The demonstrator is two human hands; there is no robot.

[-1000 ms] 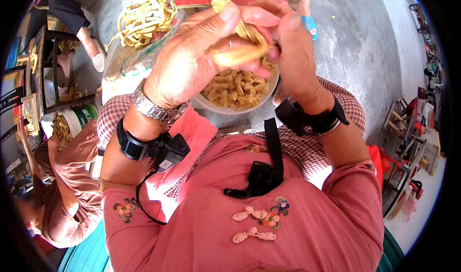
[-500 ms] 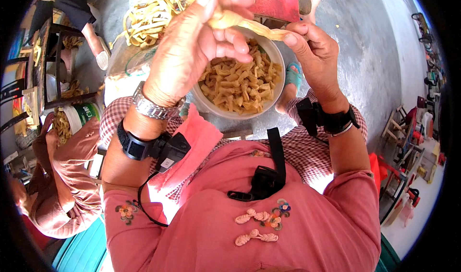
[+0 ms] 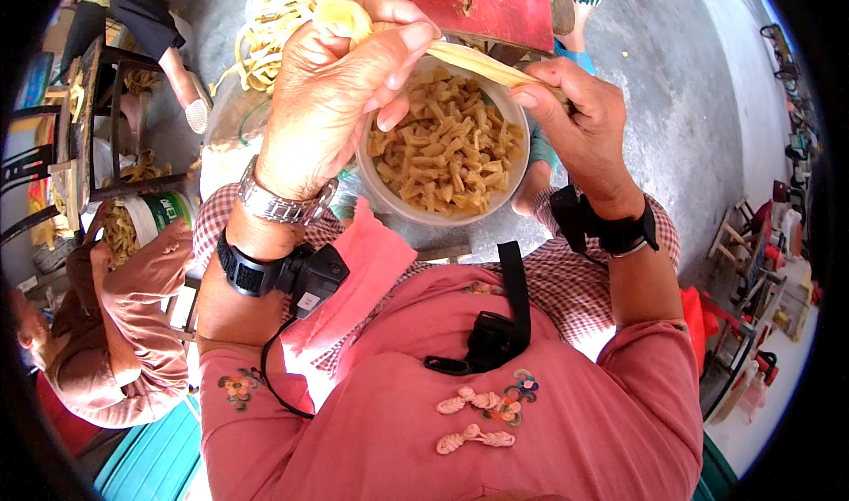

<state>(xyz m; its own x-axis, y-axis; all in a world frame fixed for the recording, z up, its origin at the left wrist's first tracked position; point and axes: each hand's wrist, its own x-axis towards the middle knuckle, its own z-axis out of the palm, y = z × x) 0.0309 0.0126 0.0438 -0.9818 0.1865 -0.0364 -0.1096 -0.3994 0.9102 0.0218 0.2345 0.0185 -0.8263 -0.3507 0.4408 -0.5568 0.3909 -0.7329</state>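
A pale yellow, pliable strip [image 3: 478, 62] is stretched between my two hands above a white bowl [image 3: 371, 178]. Its left part is looped over the fingers of my left hand [image 3: 332, 94], with the thumb pressed on it. My right hand [image 3: 579, 112] pinches the other end between thumb and forefinger. The very tip is hidden in that grip. Below, short tan, rolled or knotted pieces [image 3: 447, 152] fill much of the bowl.
Loose yellow strips [image 3: 265, 32] lie in a heap at the far left, beside a red tabletop [image 3: 469, 6]. A pink cloth [image 3: 363, 262] rests on my lap. On the left, another person [image 3: 133, 324] sits near a white and green bucket [image 3: 159, 214].
My left hand has turned and closed its fingers round the strip, thumb now pointing toward the right hand. The right hand has shifted slightly down, still pinching the strip.
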